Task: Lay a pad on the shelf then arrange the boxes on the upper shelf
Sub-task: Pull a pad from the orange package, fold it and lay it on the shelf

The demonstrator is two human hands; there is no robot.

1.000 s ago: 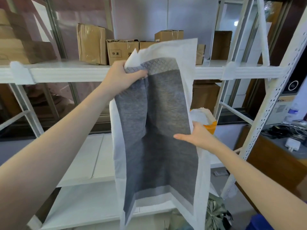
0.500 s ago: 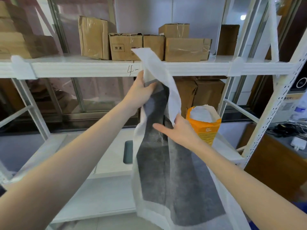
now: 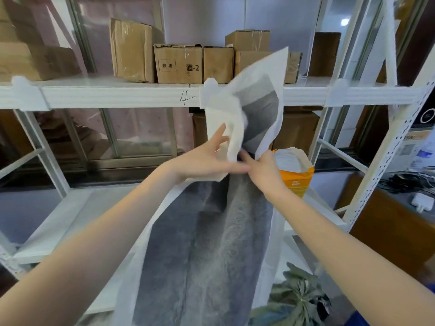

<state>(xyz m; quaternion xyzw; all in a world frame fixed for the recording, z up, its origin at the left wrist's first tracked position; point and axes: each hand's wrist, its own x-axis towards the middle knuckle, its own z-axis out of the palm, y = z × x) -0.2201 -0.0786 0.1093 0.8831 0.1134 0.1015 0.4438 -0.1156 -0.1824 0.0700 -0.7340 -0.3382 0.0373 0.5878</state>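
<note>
A large pad point(image 3: 207, 243), grey in the middle with a white border, hangs in front of me, its top part folded and sticking up. My left hand point(image 3: 204, 161) pinches the white folded edge with fingers spread. Close beside it, my right hand point(image 3: 263, 170) grips the pad's right edge. Both hands meet at the pad's middle, below the upper shelf point(image 3: 117, 95). Several brown cardboard boxes point(image 3: 177, 63) stand in a row on that upper shelf, behind the pad's top.
An orange bag point(image 3: 296, 177) of white pads stands on the lower shelf point(image 3: 70, 212) at right. More boxes point(image 3: 296, 128) sit behind it. White perforated uprights point(image 3: 386, 161) frame the rack. A wooden desk point(image 3: 388, 227) with cables is at far right. A dark green bundle point(image 3: 296, 295) lies below.
My left hand dropped from the pad's top to its middle. My right hand moved up to meet it. The pad's top has folded over and spread wider.
</note>
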